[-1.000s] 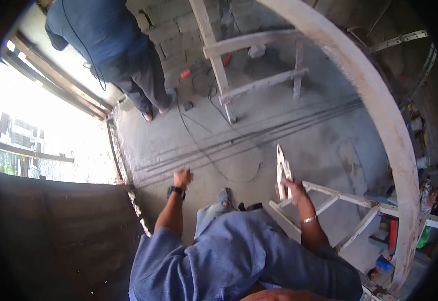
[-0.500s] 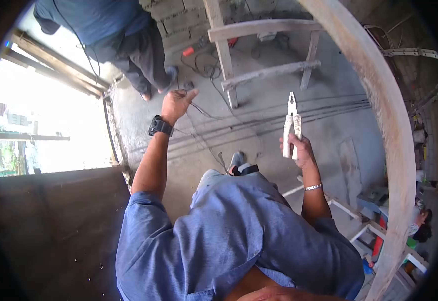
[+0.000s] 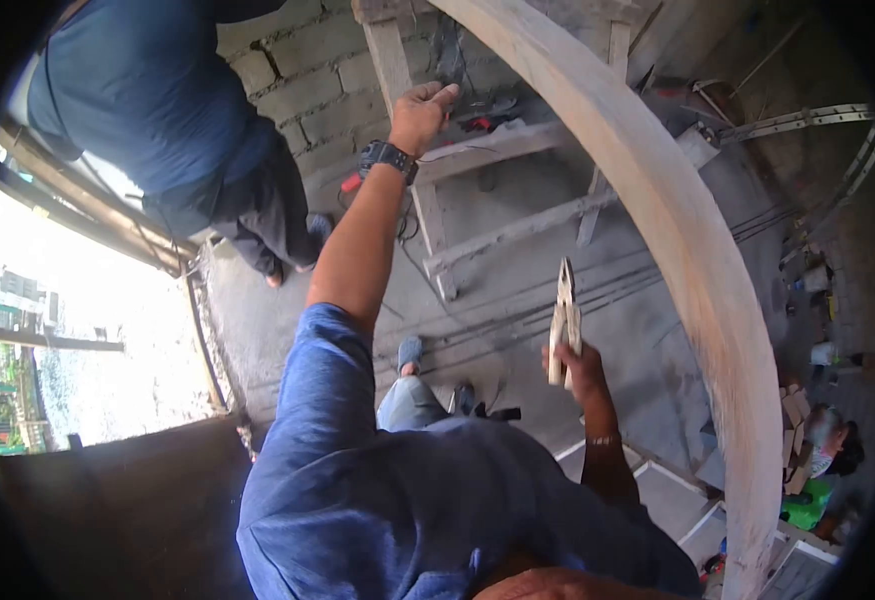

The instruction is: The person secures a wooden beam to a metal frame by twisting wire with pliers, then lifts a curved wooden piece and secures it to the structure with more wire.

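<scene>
My left hand [image 3: 421,118], with a black watch on its wrist, is stretched forward above a wooden trestle [image 3: 492,152]. Its fingers are closed together; what they hold is too small to make out, though dark thin strands show just beyond them. In my right hand [image 3: 585,374] is a pair of pliers [image 3: 566,318] with pale handles, gripped by the handles, jaws pointing forward and away from me. The pliers are held over the concrete floor, between my body and the trestle.
A curved wooden beam [image 3: 692,260] sweeps across the right side, close to me. Another person [image 3: 147,110] in a dark blue shirt stands at the upper left near the block wall [image 3: 342,95]. Cables [image 3: 497,325] lie on the floor. Bright window opening [image 3: 87,350] at left.
My left hand has reached forward and right, from over the floor to the trestle. My view has shifted, and one foot shows further forward. The pliers stay in my right hand.
</scene>
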Motion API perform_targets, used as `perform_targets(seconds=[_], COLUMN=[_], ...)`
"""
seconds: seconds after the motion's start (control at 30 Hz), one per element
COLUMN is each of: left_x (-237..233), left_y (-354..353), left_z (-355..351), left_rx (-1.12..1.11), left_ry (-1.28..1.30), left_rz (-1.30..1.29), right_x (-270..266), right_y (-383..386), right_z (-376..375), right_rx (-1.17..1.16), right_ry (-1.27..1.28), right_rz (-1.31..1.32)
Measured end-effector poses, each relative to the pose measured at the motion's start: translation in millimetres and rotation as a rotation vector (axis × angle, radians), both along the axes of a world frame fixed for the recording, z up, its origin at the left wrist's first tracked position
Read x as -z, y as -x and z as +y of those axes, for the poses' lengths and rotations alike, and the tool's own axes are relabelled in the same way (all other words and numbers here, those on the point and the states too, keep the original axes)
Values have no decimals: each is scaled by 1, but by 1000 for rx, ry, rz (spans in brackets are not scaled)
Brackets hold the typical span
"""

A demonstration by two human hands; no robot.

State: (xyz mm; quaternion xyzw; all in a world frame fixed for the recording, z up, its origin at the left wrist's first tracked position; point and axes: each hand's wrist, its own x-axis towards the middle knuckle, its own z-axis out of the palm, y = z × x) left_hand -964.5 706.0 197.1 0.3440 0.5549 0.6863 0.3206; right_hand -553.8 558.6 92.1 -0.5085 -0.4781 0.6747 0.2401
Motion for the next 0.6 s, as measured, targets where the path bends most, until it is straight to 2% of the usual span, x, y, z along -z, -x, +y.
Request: perform_targets(seconds=[0.07, 0.13, 0.2, 0.27, 0.33, 0.43, 0.5, 0.6], left_x=[11, -1, 2, 1, 4, 4, 12, 17], left_y=[13, 33, 49, 52, 60, 63, 69, 89], left_z=[44, 86, 117, 129, 140, 145, 149, 142], left_rx=[-1, -53, -24, -70, -48, 52, 94, 194], left_ry=[16, -39, 44, -63, -82, -184, -245, -150], left_rz=[-48, -230, -218, -283, -313, -365, -580, -541], right_x=[8, -7, 1, 3, 0, 6, 3, 7], right_y=[-2, 10, 20, 31, 56, 82, 103, 131], right_z=[-5, -1, 10, 5, 20, 41, 69, 116], right_rx=[42, 93, 121, 144, 123, 159, 137, 78], right_ry=[9, 65, 83, 137, 80, 84, 62, 4], right_rz=[-32, -136, -147, -156, -188, -135, -137, -152])
